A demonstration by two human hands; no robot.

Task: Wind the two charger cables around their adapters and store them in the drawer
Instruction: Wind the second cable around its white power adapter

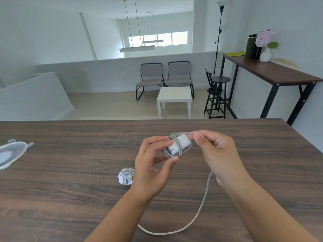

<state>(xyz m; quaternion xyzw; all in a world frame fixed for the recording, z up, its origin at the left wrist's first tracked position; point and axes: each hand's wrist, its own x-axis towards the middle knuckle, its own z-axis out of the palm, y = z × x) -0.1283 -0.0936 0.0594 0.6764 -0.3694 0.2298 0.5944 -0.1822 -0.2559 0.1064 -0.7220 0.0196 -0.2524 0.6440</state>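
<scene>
I see a bright home-like lounge or small office loft, with two grey padded black-framed chairs (164, 77), a low white square table (173, 98), a tall dark wooden wall counter (272, 70) and a white vase of pink flowers (265, 46).

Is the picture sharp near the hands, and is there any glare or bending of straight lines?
Head view: the adapter and both hands are fairly sharp; the window is overexposed; the table has only soft shadows; wide-angle distortion tilts the walls and the floor lamp.
</scene>
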